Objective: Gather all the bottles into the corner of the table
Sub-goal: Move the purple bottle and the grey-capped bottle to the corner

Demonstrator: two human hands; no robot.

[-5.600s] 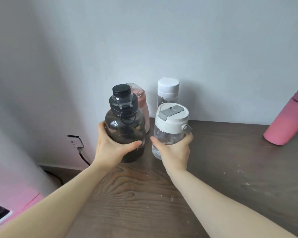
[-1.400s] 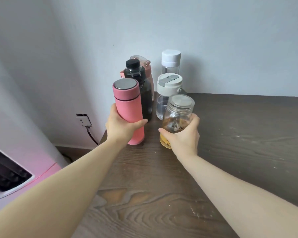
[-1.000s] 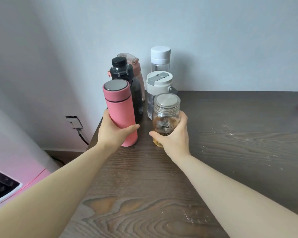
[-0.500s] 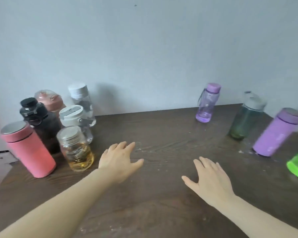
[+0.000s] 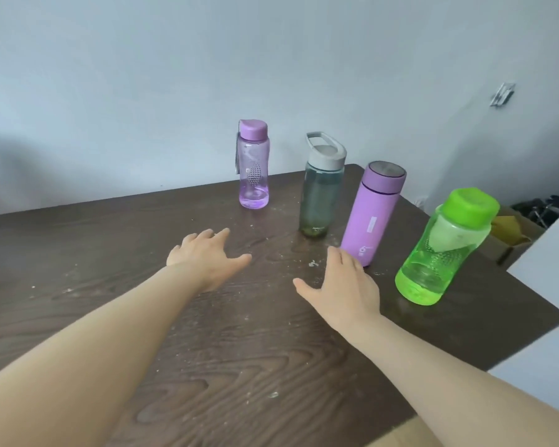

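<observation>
**Purple, grey and green bottles wait to be picked up**

Dark wood is seen under everything: the table point(image 5: 78, 253). The left hand point(image 5: 204, 256) is held open and flat above it, with nothing in it. The clear purple bottle point(image 5: 254, 166) stands near the wall. Next comes the dark bottle with a grey lid point(image 5: 320, 191). The right hand point(image 5: 342, 285) is open and empty too, just beside the solid purple flask point(image 5: 373, 214). The green bottle point(image 5: 442, 246) stands far right. All look empty, so probably light. Smooth sides may slip, so each should be held around the middle.
</observation>
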